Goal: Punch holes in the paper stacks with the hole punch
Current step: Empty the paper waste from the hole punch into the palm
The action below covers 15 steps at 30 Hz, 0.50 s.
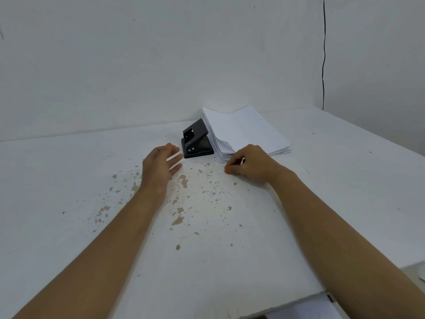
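A black hole punch (196, 139) stands on the white table (69, 180) with its lever raised. Right beside it lies a stack of white paper (246, 130), its near left corner curled up. My left hand (161, 166) hovers just left of the punch, fingers straight and spread, holding nothing. My right hand (250, 164) rests at the stack's near corner with fingers curled, and a bit of white shows between them; whether it pinches the paper is unclear. Small white paper dots (213, 194) lie scattered between my hands.
The tabletop has chipped brown patches (178, 219) in its middle. A white wall stands right behind the punch and stack. A black cable (323, 54) hangs down the wall at the right. The table's near right edge (299, 302) drops off, with paper below it.
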Available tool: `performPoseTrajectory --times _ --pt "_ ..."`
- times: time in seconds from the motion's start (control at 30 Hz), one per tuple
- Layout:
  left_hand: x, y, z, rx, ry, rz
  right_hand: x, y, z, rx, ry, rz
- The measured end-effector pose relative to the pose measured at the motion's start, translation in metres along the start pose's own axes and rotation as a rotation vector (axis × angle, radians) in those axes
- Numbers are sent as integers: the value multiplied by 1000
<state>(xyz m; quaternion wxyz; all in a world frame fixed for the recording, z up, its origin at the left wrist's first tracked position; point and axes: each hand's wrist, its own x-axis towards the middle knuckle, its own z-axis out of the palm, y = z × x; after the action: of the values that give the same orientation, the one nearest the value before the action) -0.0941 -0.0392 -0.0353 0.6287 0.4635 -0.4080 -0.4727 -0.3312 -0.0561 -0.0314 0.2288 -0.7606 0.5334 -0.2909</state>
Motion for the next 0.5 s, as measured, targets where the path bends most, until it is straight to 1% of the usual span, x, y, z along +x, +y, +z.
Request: performPoseTrajectory --times 0.23,0.5 --pt "7 -3 -4 -39 -6 -48 6 2 8 -36 24 -47" --pt "3 0 1 21 14 -46 6 -3 13 -72 61 -50"
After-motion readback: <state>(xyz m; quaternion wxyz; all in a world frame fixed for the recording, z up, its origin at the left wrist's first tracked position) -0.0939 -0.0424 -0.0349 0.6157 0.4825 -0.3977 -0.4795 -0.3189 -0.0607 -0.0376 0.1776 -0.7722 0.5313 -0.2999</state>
